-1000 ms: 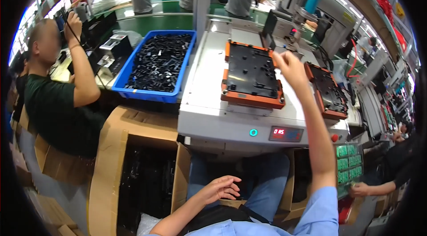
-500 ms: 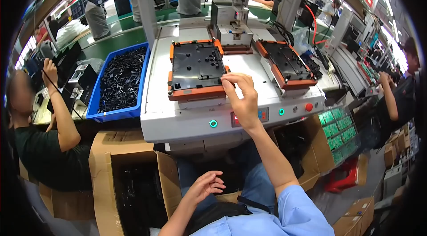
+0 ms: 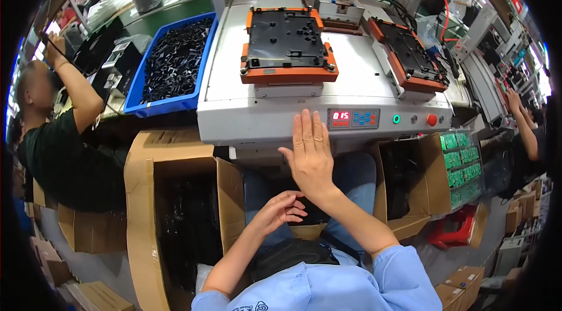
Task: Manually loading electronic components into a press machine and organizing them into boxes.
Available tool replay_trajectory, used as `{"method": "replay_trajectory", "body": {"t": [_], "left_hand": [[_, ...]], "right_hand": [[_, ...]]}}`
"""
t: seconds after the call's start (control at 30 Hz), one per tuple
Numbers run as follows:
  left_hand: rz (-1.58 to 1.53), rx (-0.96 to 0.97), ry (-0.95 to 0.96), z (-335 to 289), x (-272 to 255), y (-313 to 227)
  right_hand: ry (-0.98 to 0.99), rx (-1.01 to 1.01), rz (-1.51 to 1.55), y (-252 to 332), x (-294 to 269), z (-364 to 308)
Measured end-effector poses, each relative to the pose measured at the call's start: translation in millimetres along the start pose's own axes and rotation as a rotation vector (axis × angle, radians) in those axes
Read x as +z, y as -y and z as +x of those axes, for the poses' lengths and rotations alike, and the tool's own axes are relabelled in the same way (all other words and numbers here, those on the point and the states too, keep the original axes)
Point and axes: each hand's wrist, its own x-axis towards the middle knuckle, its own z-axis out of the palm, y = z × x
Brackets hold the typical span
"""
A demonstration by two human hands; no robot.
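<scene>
My right hand (image 3: 313,156) is held flat with its fingers stretched over the front panel of the white machine (image 3: 252,120), just left of a small red-digit display (image 3: 353,118). The fingertips cover the panel's left button; whether they press it I cannot tell. Below, over my lap, my left hand (image 3: 281,212) hangs with loosely bent fingers and nothing in it. Beyond the panel, a black plastic plate (image 3: 278,47) with small raised parts lies in an orange-edged fixture (image 3: 290,75). A second black plate (image 3: 404,47) sits in a similar fixture (image 3: 422,84) to the right.
A blue bin (image 3: 133,107) of small black parts stands left of the machine. Open cardboard boxes (image 3: 140,194) with dark contents flank my legs. Green circuit boards (image 3: 459,161) stand at right, above a red stool (image 3: 453,229). A co-worker (image 3: 64,135) sits at left.
My right hand has drawn back from the near right corner of the left fixture to the front panel, and its fingers have straightened. The view has tipped downward. My left hand stays over my lap.
</scene>
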Motion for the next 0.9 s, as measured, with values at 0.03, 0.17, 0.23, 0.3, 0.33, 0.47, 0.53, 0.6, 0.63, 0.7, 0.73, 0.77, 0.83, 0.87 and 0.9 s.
{"method": "replay_trajectory", "body": {"t": [0.03, 0.17, 0.23, 0.3, 0.33, 0.47, 0.53, 0.6, 0.63, 0.7, 0.73, 0.77, 0.83, 0.87, 0.9], "left_hand": [[0.006, 0.015, -0.037, -3.6, -0.3, -0.3], [0.043, 0.035, -0.088, -7.6, 4.4, -4.0], [0.061, 0.023, -0.085, -8.2, 5.9, -7.8], [0.092, 0.071, -0.114, -8.1, 5.5, -11.7], [0.155, 0.115, -0.136, -10.7, 5.0, -16.7], [0.41, 0.561, -0.462, -55.5, -1.7, -53.4], [0.346, 0.757, -0.708, -89.7, -29.8, -64.6], [0.342, 0.886, -0.844, -127.3, -95.6, -55.7], [0.409, 0.884, -0.968, -145.4, -120.7, -42.5], [0.605, 0.616, -1.219, -182.3, -216.7, -2.5], [1.232, 0.549, -1.248, -193.1, -246.2, 21.0], [1.396, 0.493, -1.406, -196.1, -270.8, 61.3], [1.488, 0.493, -1.414, -213.1, -313.0, 102.7], [1.562, 0.51, -1.424, -218.6, -330.6, 117.7], [1.636, 0.525, -1.436, -224.6, -346.9, 131.6]], "right_hand": [[-0.029, 0.026, 0.011, 5.3, 2.2, 0.1], [-0.126, 0.08, 0.106, 12.8, 4.2, -4.8], [-0.162, 0.1, 0.095, 13.0, -2.8, 2.5], [-0.2, 0.118, 0.08, 2.2, -18.4, 3.7], [-0.174, 0.091, 0.202, -4.3, -25.0, 3.5], [-0.338, 0.089, 0.22, -67.3, -61.5, -4.1], [-0.443, 0.312, 0.06, -125.3, -77.3, -23.8], [-0.589, 0.46, 0.027, -179.1, -88.1, -40.4], [-0.609, 0.566, 0.078, -194.7, -93.9, -48.8], [-0.705, 0.743, 0.216, -218.4, -111.6, -71.0], [-0.73, 0.766, 0.211, -227.6, -108.4, -77.6], [-0.755, 0.788, 0.205, -234.4, -104.8, -84.2], [-0.772, 0.798, 0.2, -244.7, -97.4, -101.0], [-0.769, 0.829, 0.235, -245.9, -97.4, -107.9], [-0.764, 0.859, 0.271, -246.7, -95.7, -113.9]]}}
